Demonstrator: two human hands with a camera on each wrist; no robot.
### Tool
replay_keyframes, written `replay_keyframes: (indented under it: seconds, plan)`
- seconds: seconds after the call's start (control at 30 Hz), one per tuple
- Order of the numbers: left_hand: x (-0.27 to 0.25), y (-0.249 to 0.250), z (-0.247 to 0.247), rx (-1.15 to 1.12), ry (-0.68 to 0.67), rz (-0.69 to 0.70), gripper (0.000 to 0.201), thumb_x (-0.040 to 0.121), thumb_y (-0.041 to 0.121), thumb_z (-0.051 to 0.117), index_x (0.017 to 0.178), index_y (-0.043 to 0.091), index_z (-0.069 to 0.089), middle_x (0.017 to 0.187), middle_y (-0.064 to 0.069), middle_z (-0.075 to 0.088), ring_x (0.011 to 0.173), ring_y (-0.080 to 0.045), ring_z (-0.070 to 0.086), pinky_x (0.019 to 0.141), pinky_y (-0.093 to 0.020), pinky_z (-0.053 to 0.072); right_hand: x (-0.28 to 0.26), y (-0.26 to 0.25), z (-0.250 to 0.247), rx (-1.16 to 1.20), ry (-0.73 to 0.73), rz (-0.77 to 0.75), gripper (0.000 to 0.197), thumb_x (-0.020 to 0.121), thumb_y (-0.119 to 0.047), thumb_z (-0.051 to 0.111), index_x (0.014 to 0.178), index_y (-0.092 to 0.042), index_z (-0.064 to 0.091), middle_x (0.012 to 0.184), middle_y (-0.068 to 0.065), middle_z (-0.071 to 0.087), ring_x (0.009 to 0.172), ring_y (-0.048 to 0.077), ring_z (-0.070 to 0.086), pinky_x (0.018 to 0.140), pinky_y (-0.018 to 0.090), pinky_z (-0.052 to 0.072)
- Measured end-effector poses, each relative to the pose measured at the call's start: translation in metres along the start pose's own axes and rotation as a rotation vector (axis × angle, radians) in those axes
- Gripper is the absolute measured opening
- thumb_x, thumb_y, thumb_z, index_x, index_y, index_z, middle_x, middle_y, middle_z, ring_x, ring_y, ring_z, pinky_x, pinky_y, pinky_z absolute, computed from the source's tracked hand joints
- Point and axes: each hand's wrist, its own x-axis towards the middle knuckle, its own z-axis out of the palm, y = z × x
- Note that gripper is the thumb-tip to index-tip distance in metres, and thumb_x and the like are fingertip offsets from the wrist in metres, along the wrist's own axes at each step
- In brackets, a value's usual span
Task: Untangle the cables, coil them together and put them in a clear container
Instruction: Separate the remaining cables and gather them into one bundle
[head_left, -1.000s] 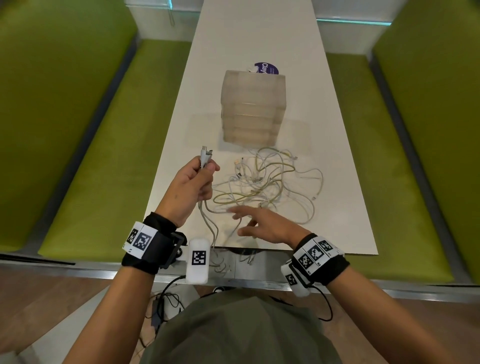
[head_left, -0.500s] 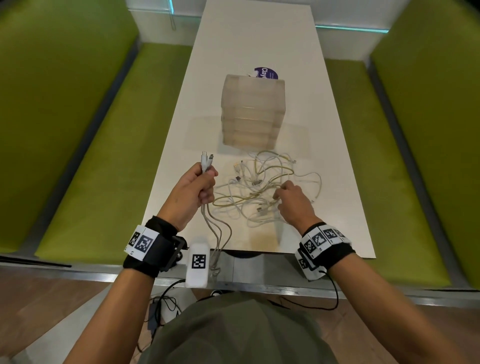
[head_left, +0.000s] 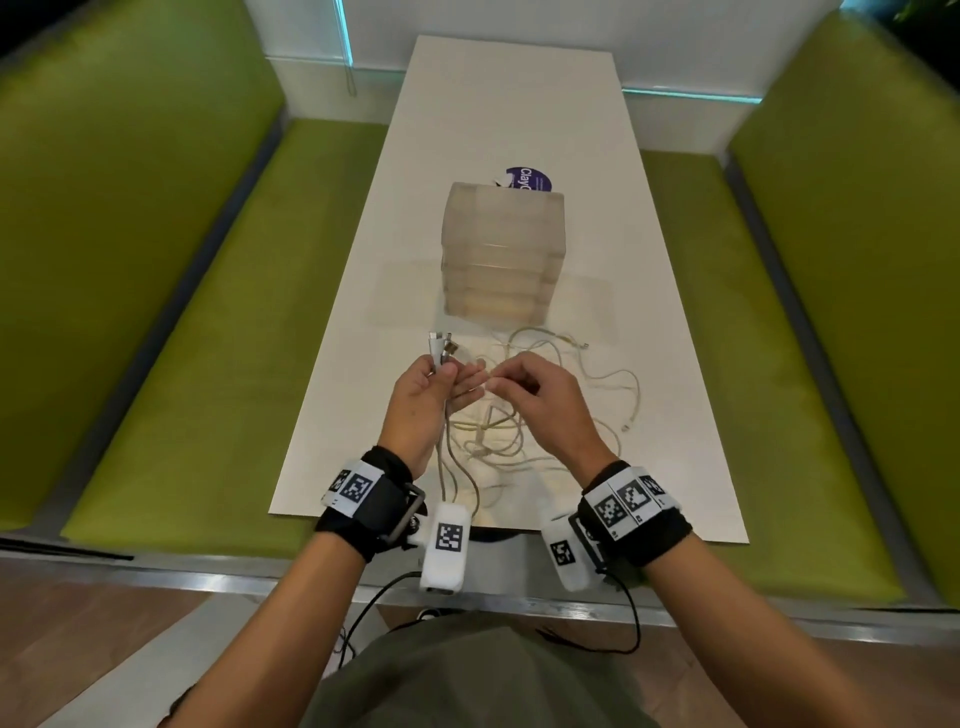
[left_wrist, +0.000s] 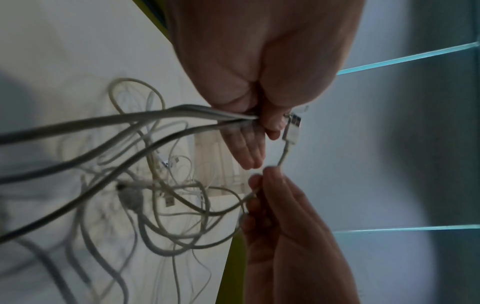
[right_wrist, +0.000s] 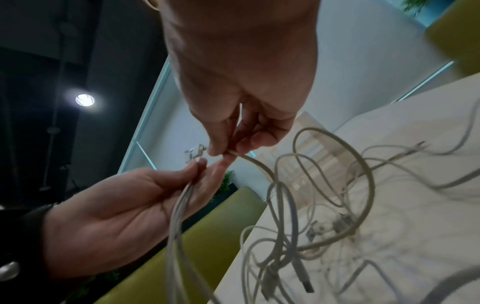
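On the long white table (head_left: 519, 104) I see one stack of clear plastic containers (head_left: 502, 249), standing upright past the cables. The walls are cloudy, so I cannot tell what is in them or count how many are stacked. A round purple sticker (head_left: 531, 179) peeks out from behind the stack.

Just in front of the stack lies the pile of tangled white cables (head_left: 524, 415). The pile is too knotted for me to count. Some loose ends with small plugs spread out to the right, one near the stack and two nearer the table's right edge.

My left hand (head_left: 423, 402) is raised above the table and pinches a bunch of cables (left_wrist: 161, 117) between thumb and fingers, with the other fingers stretched out. A few metal plugs (head_left: 441, 347) stick up from it; I count about three. My right hand (head_left: 540, 402) is just beside it, nearly touching, and pinches one more cable (right_wrist: 262, 166) with its fingertips. That cable runs down into the pile.

There are two green benches (head_left: 197, 338), one on each side of the table. Nothing stands between my hands and the stack.
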Motion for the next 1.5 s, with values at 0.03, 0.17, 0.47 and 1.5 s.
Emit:
replay_keyframes:
  seconds: [0.03, 0.17, 0.47, 1.5]
  plan:
    - [0.001, -0.001, 0.003, -0.002, 0.004, 0.0, 0.013, 0.101, 0.008, 0.039, 0.101, 0.001, 0.05, 0.109, -0.022, 0.065, 0.102, -0.026, 0.067, 0.086, -0.03, 0.056, 0.001, -0.002, 0.003, 0.029, -0.006, 0.011, 0.004, 0.083, -0.018, 0.07, 0.084, -0.014, 0.068, 0.072, -0.011, 0.063, 0.067, 0.0, 0.056, 0.067, 0.017, 0.045]
    - [0.003, -0.004, 0.006, 0.045, 0.026, 0.011, 0.02, 0.101, 0.009, 0.04, 0.11, -0.007, 0.049, 0.118, -0.018, 0.064, 0.102, -0.021, 0.067, 0.091, -0.029, 0.053, 0.004, -0.002, 0.013, 0.062, -0.031, 0.043, 0.005, 0.081, -0.024, 0.07, 0.081, -0.019, 0.069, 0.066, -0.008, 0.062, 0.064, 0.007, 0.054, 0.066, 0.027, 0.047]
    - [0.002, -0.003, 0.002, 0.067, -0.011, 0.006, 0.02, 0.099, 0.005, 0.042, 0.11, -0.002, 0.057, 0.118, -0.015, 0.064, 0.102, -0.02, 0.066, 0.089, -0.025, 0.052, 0.011, -0.005, 0.021, 0.099, -0.118, 0.036, 0.011, 0.081, -0.01, 0.069, 0.072, -0.016, 0.066, 0.09, -0.014, 0.069, 0.086, 0.006, 0.066, 0.083, 0.026, 0.053]
    - [0.007, 0.03, -0.02, 0.215, 0.163, 0.148, 0.022, 0.104, 0.015, 0.03, 0.092, 0.011, 0.047, 0.087, -0.006, 0.065, 0.071, -0.01, 0.062, 0.064, -0.023, 0.052, 0.074, 0.007, 0.017, -0.305, -0.198, -0.193, 0.016, 0.087, -0.007, 0.063, 0.098, -0.009, 0.074, 0.082, -0.004, 0.051, 0.076, 0.007, 0.05, 0.071, 0.002, 0.035]
